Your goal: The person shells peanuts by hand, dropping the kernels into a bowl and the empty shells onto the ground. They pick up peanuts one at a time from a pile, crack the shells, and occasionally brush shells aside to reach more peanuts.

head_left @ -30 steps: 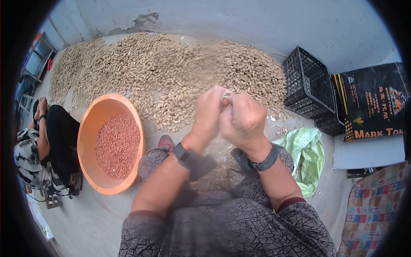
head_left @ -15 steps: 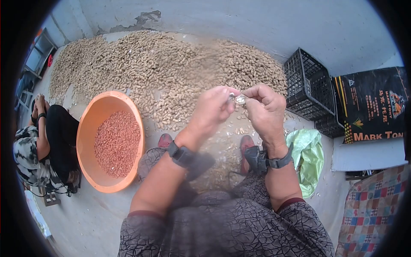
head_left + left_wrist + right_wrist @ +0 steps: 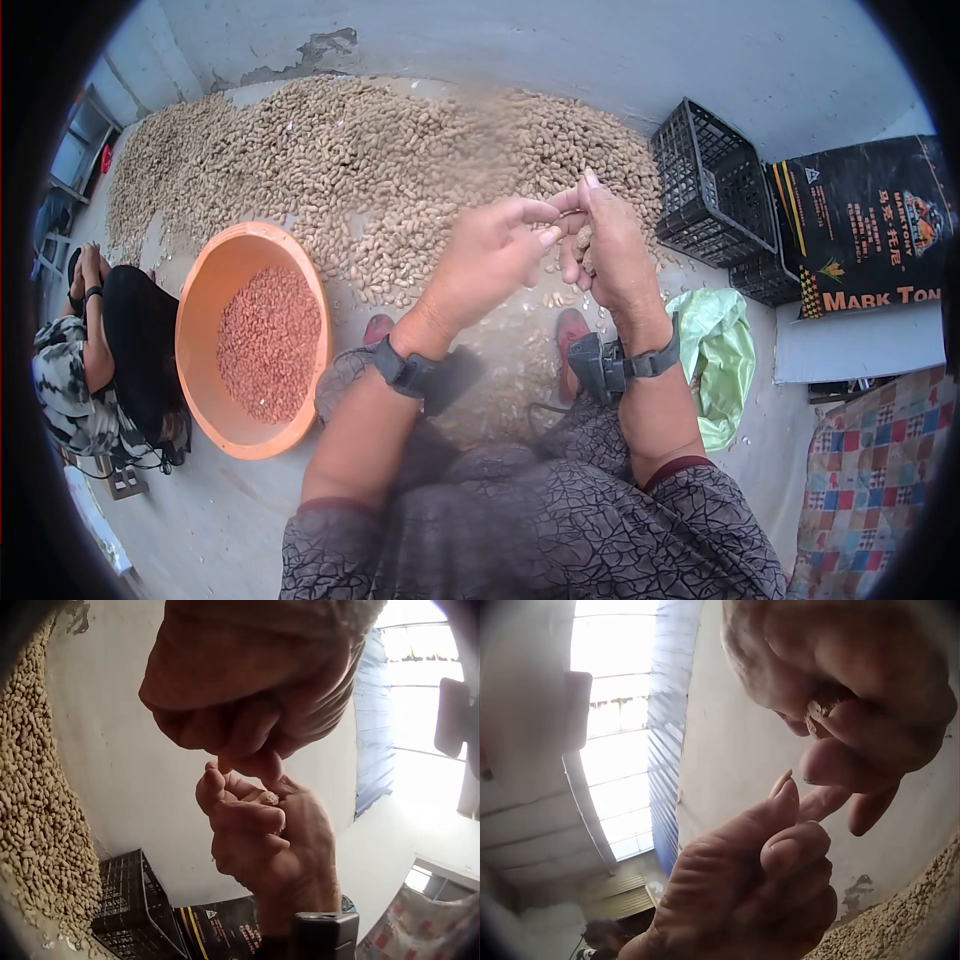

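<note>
In the head view my right hand (image 3: 622,255) holds an unshelled peanut (image 3: 585,242) against its palm under curled fingers, its thumb pointing up. The peanut also shows among the fingers in the right wrist view, as a rough pale shell (image 3: 825,705). My left hand (image 3: 487,255) is close on the left, its index finger reaching to the right hand's fingertips and its thumb held apart. No object shows between the left thumb and index finger; the left palm is hidden. Beyond both hands spreads a heap of unshelled peanuts (image 3: 330,150).
An orange basin (image 3: 195,350) on the left contains shelled red peanuts (image 3: 270,345). Beside it sits another person (image 3: 130,350). To the right are black plastic crates (image 3: 710,190), a black printed bag (image 3: 860,225) and a light green sack (image 3: 725,380). A wall (image 3: 560,45) stands behind the heap.
The hands, earlier pressed together and then holding an opened pale shell between them, have loosened. The shell is gone from the fingertips, and a whole peanut shows in the right hand.
</note>
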`<state>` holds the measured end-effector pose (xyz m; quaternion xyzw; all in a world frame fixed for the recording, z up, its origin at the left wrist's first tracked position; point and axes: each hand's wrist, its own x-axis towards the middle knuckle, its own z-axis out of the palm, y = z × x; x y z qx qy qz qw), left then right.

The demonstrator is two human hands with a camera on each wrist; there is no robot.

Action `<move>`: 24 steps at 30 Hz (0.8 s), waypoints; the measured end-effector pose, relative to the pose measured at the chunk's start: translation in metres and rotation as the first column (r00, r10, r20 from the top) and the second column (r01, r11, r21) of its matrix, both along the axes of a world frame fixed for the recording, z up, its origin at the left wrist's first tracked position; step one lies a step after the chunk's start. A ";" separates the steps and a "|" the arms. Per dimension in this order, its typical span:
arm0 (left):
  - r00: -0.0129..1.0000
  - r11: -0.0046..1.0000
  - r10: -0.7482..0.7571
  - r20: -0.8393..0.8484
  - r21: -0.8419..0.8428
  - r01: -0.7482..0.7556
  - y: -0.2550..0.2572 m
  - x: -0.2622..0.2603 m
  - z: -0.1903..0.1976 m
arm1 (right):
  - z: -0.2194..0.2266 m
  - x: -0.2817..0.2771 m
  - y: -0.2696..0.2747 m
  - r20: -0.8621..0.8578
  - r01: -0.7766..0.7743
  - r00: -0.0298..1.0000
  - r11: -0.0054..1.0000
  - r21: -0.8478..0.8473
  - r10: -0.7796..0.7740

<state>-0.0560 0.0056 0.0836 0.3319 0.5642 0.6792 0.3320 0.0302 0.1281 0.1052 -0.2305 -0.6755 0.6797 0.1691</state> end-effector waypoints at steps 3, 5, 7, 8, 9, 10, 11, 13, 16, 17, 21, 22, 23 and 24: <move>0.999 0.998 -0.047 0.003 0.029 0.047 0.002 0.007 0.002 | -0.003 -0.005 -0.004 0.032 -0.004 0.999 0.998 -0.070 0.006; 0.997 0.997 -0.079 0.014 0.020 0.078 0.002 0.009 0.003 | -0.002 -0.005 -0.009 0.070 -0.011 0.997 0.998 -0.058 0.015; 0.990 0.989 -0.137 0.034 0.066 0.134 0.002 0.010 0.002 | -0.001 -0.005 -0.012 0.108 -0.021 0.994 0.999 -0.046 0.026; 0.990 0.989 -0.136 0.034 0.066 0.133 0.001 0.009 0.003 | -0.002 -0.005 -0.012 0.084 -0.043 0.995 0.997 -0.069 0.048; 0.994 0.993 -0.112 0.007 0.041 0.111 0.001 0.009 0.005 | -0.002 -0.006 -0.012 0.059 -0.064 0.996 0.994 -0.092 0.070; 0.996 0.996 -0.088 -0.021 0.016 0.089 0.001 0.009 0.006 | -0.004 -0.006 -0.011 0.059 -0.065 0.996 0.994 -0.091 0.070; 0.996 0.996 -0.088 -0.022 0.017 0.088 0.001 0.010 0.003 | -0.007 -0.007 -0.011 0.073 -0.052 0.996 0.993 -0.102 0.060; 0.986 0.999 -0.023 -0.163 0.030 0.028 0.003 0.012 -0.004 | -0.013 -0.009 -0.012 0.087 -0.040 0.995 0.993 -0.115 0.050; 0.999 1.000 0.001 -0.039 0.015 0.000 0.003 0.011 -0.004 | -0.017 -0.010 -0.015 0.043 -0.034 0.998 0.989 -0.141 0.040; 0.999 1.000 0.001 -0.040 0.016 -0.001 0.003 0.010 -0.005 | -0.015 -0.009 -0.016 0.057 -0.034 0.997 0.989 -0.146 0.042; 0.983 0.993 0.047 0.176 0.095 -0.064 0.000 -0.001 -0.008 | -0.015 -0.008 -0.009 0.041 -0.061 0.997 0.985 -0.160 0.068; 0.967 0.987 0.072 0.246 0.123 -0.104 -0.001 -0.003 -0.007 | -0.013 -0.008 -0.009 0.037 -0.064 0.997 0.985 -0.158 0.070; 0.968 0.986 0.073 0.242 0.125 -0.106 -0.001 -0.004 -0.006 | -0.011 -0.006 -0.009 -0.015 -0.068 0.998 0.983 -0.168 0.066; 0.958 0.977 0.072 0.279 0.172 -0.124 -0.001 -0.003 -0.005 | -0.009 -0.005 -0.009 -0.067 -0.073 0.996 0.981 -0.178 0.062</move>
